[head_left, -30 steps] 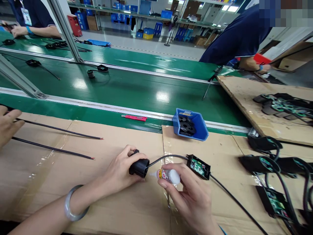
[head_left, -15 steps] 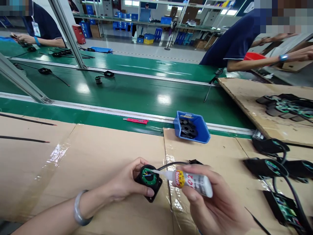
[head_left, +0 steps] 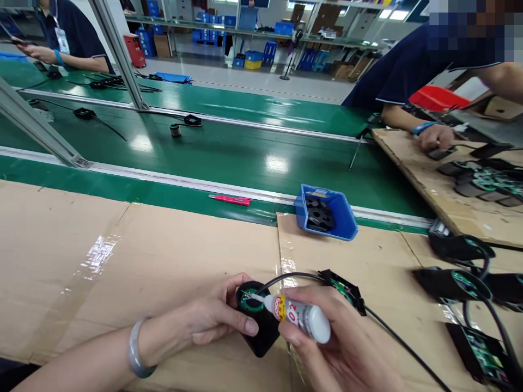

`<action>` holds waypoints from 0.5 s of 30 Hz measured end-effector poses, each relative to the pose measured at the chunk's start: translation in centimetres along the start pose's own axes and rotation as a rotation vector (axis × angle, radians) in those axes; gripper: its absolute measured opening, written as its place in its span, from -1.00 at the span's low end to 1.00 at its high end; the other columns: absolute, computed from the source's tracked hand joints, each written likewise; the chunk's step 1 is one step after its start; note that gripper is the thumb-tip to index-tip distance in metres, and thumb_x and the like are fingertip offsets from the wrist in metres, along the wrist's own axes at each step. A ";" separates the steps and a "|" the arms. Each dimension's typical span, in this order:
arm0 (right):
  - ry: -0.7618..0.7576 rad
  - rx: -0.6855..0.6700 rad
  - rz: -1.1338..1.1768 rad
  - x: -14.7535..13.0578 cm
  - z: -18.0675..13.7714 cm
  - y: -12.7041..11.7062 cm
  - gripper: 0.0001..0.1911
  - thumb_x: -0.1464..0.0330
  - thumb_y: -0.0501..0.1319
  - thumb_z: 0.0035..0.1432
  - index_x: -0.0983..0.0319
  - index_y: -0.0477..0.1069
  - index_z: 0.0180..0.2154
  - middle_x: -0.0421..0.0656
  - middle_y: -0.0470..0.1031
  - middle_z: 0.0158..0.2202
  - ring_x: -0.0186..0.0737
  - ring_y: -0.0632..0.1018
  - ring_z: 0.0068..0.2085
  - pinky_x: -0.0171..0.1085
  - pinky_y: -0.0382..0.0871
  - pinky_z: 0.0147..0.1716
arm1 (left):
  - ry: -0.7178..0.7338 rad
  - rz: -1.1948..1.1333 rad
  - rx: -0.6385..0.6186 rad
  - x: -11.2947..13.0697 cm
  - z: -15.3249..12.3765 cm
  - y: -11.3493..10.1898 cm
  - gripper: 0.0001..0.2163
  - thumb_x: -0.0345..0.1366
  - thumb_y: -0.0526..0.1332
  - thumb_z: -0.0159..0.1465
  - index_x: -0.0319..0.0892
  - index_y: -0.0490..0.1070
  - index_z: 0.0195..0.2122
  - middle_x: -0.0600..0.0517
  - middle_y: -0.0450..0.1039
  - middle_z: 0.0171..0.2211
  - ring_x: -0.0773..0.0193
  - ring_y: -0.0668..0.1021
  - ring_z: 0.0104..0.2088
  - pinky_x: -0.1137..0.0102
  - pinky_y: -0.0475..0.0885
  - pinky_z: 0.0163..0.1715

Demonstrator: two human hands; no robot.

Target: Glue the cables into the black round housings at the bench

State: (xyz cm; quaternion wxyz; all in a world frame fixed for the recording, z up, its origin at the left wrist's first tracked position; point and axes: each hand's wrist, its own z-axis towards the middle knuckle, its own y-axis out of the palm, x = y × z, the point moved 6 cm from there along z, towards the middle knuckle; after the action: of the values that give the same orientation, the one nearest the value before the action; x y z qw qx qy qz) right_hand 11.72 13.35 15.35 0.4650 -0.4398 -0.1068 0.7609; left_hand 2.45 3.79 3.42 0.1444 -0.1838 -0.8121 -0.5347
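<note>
Gripping black plastic housing point(head_left: 263, 332) in our left hand point(head_left: 220, 314), white plastic bottle point(head_left: 303, 317) in our right hand point(head_left: 345, 340), over brown cardboard point(head_left: 163, 256) stretching wide leftward; blue plastic bin point(head_left: 345, 222) at far edge; glossy green surface point(head_left: 229, 158) beyond.

Smooth grey bangle point(head_left: 134, 348) on left wrist point(head_left: 157, 340): thick rounded band, glossy, plain, loose-fitting. Left forearm point(head_left: 90, 359) bare toward near left; left hand point(head_left: 220, 316), right hand point(head_left: 339, 332) ungloved.

electronics assembly workshop: long green worktop point(head_left: 229, 152) with metal rails point(head_left: 196, 185), circuit boards point(head_left: 482, 348) near right edge, co-workers point(head_left: 79, 35) in matching navy shirts.
</note>
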 end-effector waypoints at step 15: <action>-0.011 -0.027 -0.048 -0.3 0.3 0.0 -0.79 0.40 0.23 0.32 0.30 0.36 -0.03 -0.08 0.55 -0.25 -0.32 0.59 -0.27 -0.42 0.51 -0.32 | -0.013 0.003 0.007 -0.2 0.0 0.0 -0.55 -0.55 0.55 -0.18 -0.23 0.44 -0.28 0.07 0.49 -0.37 0.35 0.54 -0.34 0.56 0.39 -0.41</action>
State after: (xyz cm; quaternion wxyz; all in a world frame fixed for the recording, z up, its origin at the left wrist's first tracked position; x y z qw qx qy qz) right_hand 11.56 13.18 15.68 0.4763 -0.4393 -0.1301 0.7504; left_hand 2.58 3.77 3.31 0.1406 -0.1881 -0.8147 -0.5302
